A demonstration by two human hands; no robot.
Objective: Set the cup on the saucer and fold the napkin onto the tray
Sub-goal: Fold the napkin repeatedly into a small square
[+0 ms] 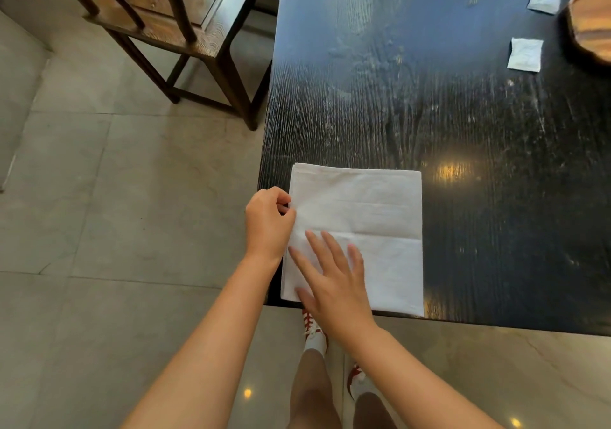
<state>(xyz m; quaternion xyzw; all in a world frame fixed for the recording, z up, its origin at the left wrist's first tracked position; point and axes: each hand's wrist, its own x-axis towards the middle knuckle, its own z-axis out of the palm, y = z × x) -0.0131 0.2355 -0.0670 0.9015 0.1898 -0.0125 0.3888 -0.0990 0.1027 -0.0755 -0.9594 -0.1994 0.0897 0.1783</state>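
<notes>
The right hand (334, 283) lies flat, fingers spread, pressing the near left part of the white napkin (373, 230). The left hand (268, 223) pinches its left edge between curled fingers. The napkin, folded and creased, lies at the dark surface's (429, 97) near corner, well apart from the wooden tray (591, 21) at the far right.

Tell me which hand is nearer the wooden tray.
Right. The right hand lies flat on the napkin; the left hand pinches its left edge, farther from the tray at far right.
</notes>
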